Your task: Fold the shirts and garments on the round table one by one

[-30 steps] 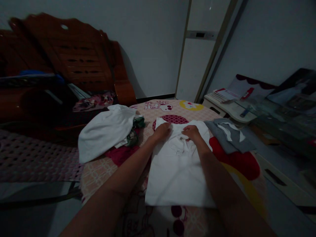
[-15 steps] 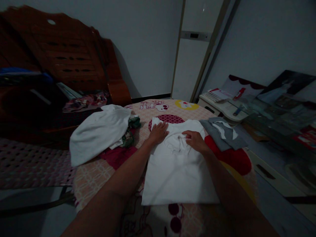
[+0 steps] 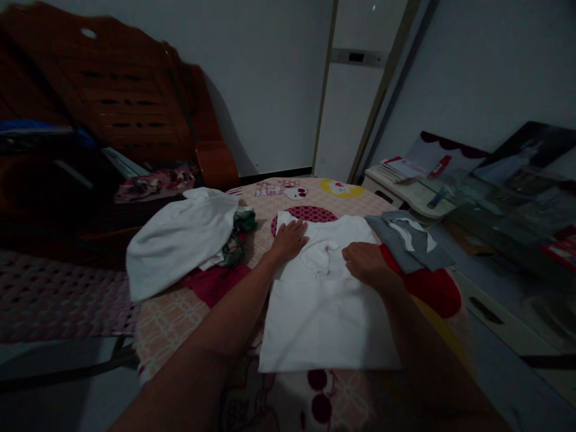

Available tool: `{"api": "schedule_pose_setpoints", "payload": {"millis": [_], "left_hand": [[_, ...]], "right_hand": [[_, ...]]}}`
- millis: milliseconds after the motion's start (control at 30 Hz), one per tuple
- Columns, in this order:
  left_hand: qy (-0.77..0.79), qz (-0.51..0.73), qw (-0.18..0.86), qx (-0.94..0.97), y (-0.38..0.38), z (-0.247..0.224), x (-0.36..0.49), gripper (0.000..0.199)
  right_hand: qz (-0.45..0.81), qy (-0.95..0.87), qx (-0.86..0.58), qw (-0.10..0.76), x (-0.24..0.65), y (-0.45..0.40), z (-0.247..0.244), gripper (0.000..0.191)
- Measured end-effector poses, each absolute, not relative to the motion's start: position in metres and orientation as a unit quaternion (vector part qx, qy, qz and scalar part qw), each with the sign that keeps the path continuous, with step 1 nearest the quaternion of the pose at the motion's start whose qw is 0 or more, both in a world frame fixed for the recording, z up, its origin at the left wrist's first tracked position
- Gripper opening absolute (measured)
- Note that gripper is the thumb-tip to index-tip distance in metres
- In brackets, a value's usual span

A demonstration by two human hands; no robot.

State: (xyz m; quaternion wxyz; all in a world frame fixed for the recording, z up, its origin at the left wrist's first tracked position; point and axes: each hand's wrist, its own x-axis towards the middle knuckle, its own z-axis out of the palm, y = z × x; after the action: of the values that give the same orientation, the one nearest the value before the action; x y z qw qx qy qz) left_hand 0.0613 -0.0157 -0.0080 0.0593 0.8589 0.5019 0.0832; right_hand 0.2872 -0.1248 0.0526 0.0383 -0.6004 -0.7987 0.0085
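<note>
A white shirt (image 3: 330, 324) lies folded on the round table, its lower part flat and its upper part rumpled around a ring of bunched cloth near the collar. My left hand (image 3: 290, 240) rests flat on the shirt's upper left, fingers stretched out. On the upper right side, my right hand (image 3: 364, 262) is closed, its fingers curled against the white cloth; the fingertips are partly hidden. A folded grey garment with white strips (image 3: 409, 240) lies just beyond my right hand.
The table has a patterned pink tablecloth (image 3: 265, 204). A heap with a white garment (image 3: 180, 240) on top sits at the left, above dark red cloth (image 3: 218, 285). Behind are a wooden chair (image 3: 130, 108) and a tall white cabinet-like unit (image 3: 346, 114); a glass-topped stand (image 3: 490, 210) is at right.
My right hand has moved right, away from the bunched cloth at the collar, and its fingers are more curled. The cloth there looks less pulled. My left hand stays in place.
</note>
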Motion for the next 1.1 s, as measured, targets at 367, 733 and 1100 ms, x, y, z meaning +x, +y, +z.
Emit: {"api": "schedule_pose_setpoints", "payload": {"millis": [367, 733, 1100], "left_hand": [[0.5, 0.084, 0.06, 0.86, -0.017, -0.005, 0.061, 0.054], [0.503, 0.085, 0.064, 0.858, -0.016, -0.007, 0.062, 0.054], [0.5, 0.092, 0.057, 0.859, -0.019, -0.003, 0.062, 0.052]], "right_hand": [[0.036, -0.882, -0.453, 0.128, 0.253, -0.125, 0.031, 0.02], [0.168, -0.887, -0.423, 0.077, 0.245, -0.129, 0.035, 0.023], [0.012, -0.773, -0.607, 0.186, 0.271, -0.109, 0.017, 0.03]]}}
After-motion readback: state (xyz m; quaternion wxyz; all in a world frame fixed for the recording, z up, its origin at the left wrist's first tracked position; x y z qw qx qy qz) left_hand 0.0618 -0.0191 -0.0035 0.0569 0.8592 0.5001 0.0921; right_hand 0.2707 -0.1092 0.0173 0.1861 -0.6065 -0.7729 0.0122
